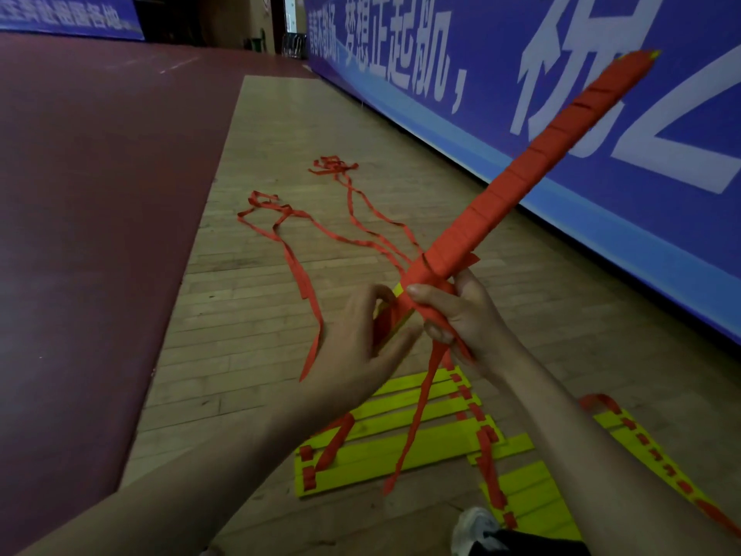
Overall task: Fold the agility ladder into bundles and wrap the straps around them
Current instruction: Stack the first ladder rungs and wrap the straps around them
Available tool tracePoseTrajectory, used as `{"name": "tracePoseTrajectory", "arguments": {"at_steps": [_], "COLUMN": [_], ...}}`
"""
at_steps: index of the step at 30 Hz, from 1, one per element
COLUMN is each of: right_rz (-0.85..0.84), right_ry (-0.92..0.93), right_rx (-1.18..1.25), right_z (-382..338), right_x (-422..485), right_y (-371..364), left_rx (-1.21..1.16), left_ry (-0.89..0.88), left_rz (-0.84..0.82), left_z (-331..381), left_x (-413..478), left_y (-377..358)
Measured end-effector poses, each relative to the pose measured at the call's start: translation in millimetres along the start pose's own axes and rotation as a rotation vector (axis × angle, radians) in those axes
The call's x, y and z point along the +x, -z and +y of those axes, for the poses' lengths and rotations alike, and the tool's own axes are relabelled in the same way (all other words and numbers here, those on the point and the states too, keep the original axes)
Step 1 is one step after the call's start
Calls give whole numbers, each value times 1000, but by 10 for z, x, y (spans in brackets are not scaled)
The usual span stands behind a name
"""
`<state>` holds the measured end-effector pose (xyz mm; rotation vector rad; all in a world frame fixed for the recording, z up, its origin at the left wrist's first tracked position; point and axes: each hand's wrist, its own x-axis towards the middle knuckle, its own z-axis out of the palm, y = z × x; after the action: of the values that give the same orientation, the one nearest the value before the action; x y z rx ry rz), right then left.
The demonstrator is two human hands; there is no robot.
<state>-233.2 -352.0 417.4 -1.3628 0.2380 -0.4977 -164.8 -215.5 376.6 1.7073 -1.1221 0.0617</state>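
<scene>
Bundle [521, 170]: yellow rungs stacked and wound along almost the whole length in red strap, held tilted, with its top end pointing up and to the right across the blue banner [625, 218]. My right hand [461, 319] grips the bundle's lower end, fingers wrapped round the windings. My left hand [361, 347] sits just beside it, touching it, fingers curled round the same end where a yellow edge shows bare. A strap tail [417, 415] hangs down from the bundle below my hands. Flat ladder rungs [401, 447] lie on the wooden floor [240, 315] beneath the bundle. Loose straps [304, 274] trail on the floor beyond the bundle's lower end.
</scene>
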Motion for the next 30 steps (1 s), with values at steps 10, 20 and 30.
{"name": "tracePoseTrajectory", "arguments": {"at_steps": [10,20,30], "right_rz": [135,99,3], "right_ry": [19,23,61], "right_rx": [-142,-122,-2], "right_z": [195,217,31], "right_x": [47,64,-24], "right_y": [-97,-27,-64], "left_rx": [501,295,-604], "left_ry": [-211,59,378], "left_rz": [-1,-94,-175], "left_z": [-210,-69,168], "left_x": [125,116,167], "left_y": [10,-7,142]}}
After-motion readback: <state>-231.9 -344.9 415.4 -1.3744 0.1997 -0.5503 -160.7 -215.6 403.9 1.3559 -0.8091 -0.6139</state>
